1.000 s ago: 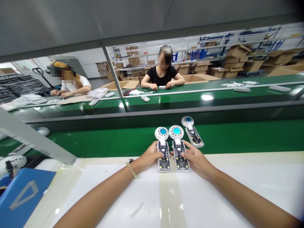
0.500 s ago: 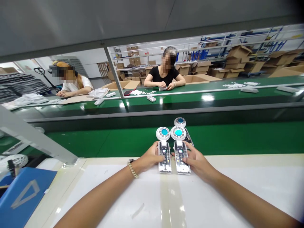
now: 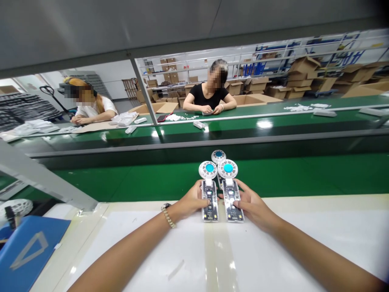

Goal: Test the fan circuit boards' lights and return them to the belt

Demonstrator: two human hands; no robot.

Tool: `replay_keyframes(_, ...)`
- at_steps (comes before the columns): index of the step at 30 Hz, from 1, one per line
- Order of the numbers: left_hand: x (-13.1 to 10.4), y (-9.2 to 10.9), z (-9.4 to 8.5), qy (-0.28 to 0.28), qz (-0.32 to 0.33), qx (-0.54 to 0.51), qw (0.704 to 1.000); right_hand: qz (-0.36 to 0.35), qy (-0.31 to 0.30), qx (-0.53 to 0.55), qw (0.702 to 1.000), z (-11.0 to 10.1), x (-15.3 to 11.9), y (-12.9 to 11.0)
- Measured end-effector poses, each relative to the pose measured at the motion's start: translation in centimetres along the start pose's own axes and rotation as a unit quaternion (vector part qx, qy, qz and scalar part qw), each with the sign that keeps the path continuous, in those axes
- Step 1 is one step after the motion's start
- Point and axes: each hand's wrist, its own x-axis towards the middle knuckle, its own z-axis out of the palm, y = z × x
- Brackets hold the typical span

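My left hand (image 3: 194, 200) is closed round a clear-cased handheld fan (image 3: 209, 207), its thumb pressed on the front. A second fan of the same kind (image 3: 233, 213) is gripped in my right hand (image 3: 251, 205), thumb also on its front. Both fans stand side by side, heads up, each with a white round head and a blue centre. Behind them a third fan (image 3: 218, 156) is on the green belt (image 3: 170, 178); its body is mostly hidden by the held ones.
A white work surface (image 3: 136, 251) lies under my forearms. At the left are a blue bin (image 3: 33, 251) and a slanted metal post (image 3: 60, 180). Across a second belt (image 3: 176, 136), two people sit working with small white parts (image 3: 179, 117). Cardboard boxes (image 3: 300, 77) stand behind.
The third fan has shifted left on the belt, behind the held fans. White pieces on the far belt have moved right. Small lights now show low on both held fans.
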Motion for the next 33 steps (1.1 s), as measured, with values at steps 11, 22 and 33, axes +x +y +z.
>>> replay_keyframes(11, 0.0, -0.2, -0.1, -0.03, 0.026, 0.006, 0.999, 0.0, -0.011, 0.009, 1.0, -0.1, 0.2, 0.0)
replay_keyframes(22, 0.9, 3.3, -3.1, 0.215, -0.001, -0.033, 0.976, 0.067, 0.029, 0.101, 0.992, -1.2, 0.4, -1.8)
replay_keyframes(33, 1.4, 4.0, -8.0, 0.55, 0.183, 0.376, 0.723, -0.132, 0.234, -0.295, 0.917, -7.5, 2.8, -2.1)
